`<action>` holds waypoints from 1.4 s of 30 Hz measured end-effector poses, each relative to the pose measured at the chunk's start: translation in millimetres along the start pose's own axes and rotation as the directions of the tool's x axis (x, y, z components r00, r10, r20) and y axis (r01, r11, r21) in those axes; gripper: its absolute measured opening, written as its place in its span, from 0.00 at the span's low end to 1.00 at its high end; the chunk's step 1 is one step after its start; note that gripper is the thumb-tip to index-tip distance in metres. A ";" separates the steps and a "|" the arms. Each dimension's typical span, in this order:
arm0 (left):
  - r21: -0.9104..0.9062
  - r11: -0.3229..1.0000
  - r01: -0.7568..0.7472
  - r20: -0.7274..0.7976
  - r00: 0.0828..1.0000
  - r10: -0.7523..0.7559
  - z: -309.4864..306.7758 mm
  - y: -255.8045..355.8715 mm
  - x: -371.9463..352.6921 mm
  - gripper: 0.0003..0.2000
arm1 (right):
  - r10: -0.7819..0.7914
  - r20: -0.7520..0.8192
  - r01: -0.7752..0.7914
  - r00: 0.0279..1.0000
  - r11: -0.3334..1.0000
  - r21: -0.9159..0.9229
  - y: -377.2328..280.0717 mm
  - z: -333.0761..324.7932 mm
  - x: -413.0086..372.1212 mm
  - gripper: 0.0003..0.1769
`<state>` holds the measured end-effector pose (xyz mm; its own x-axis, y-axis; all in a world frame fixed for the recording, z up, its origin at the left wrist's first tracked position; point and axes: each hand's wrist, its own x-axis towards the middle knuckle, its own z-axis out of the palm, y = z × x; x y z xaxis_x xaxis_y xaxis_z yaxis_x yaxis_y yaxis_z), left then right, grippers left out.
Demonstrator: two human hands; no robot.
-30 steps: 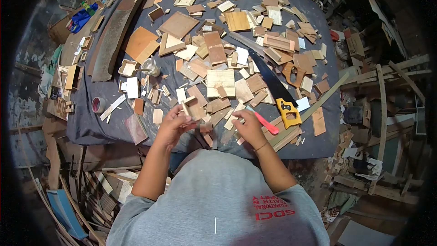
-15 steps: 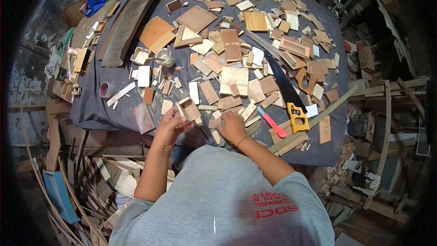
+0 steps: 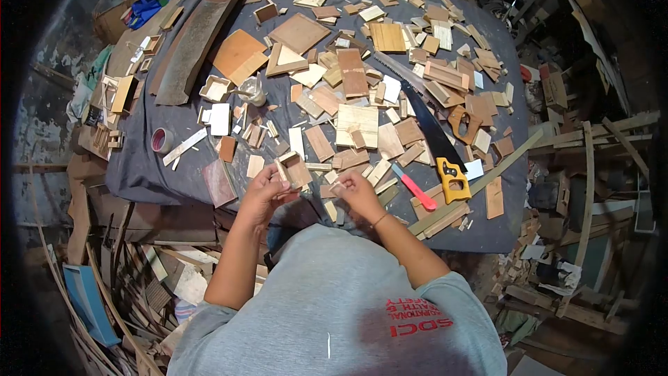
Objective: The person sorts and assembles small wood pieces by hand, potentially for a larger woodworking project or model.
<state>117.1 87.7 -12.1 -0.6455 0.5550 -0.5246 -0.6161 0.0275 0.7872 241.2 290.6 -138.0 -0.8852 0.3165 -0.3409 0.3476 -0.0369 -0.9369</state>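
Note:
My left hand [image 3: 264, 195] is closed around the lower left side of a small open wooden box [image 3: 295, 170], which is tilted so its inside faces up. To its right, my right hand [image 3: 358, 193] has thumb and fingers pinched together on a small piece of wood [image 3: 338, 186], mostly covered by the fingertips. Small wood offcuts lie on the cloth just beyond both hands. A craft knife with a pink handle [image 3: 417, 191] rests right of my right hand, beside a handsaw with a yellow grip [image 3: 454, 179].
Wood scraps cover the dark cloth [image 3: 132, 167] on the table. A glass jar [image 3: 252, 90] and a roll of tape [image 3: 162, 140] stand at the left. A second saw with a wooden handle [image 3: 463, 124] lies at the right. A long board [image 3: 202, 42] runs along the far left.
My right hand has lifted slightly off the scraps, its fingers now pinched. My left hand has shifted a little right with the box, which is turned more upward.

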 end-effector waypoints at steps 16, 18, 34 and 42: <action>-0.006 0.994 0.113 0.427 0.899 -0.100 87.3 25.2 -26.4 0.33 | -0.560 -0.167 0.531 0.812 0.826 -0.187 -151.4 -42.7 -106.1 0.14; -0.003 0.994 0.112 0.441 0.892 -0.099 91.2 26.0 -28.9 0.33 | -0.558 -0.188 0.514 0.808 0.824 -0.237 -152.9 -41.0 -111.6 0.14; -0.014 0.994 0.112 0.504 0.859 -0.089 99.0 19.6 -38.1 0.29 | -0.612 -0.199 0.537 0.765 0.777 -0.327 -151.0 -34.6 -130.0 0.23; 0.029 0.993 0.117 0.442 0.889 -0.117 100.6 14.9 -38.7 0.31 | -0.655 -0.176 0.577 0.735 0.740 -0.346 -149.4 -35.3 -128.3 0.25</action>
<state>178.3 150.2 52.5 -0.3023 0.8579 -0.4155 -0.6740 0.1158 0.7296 313.8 289.0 48.4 -0.8238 0.4233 0.3771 -0.1468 0.4832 -0.8631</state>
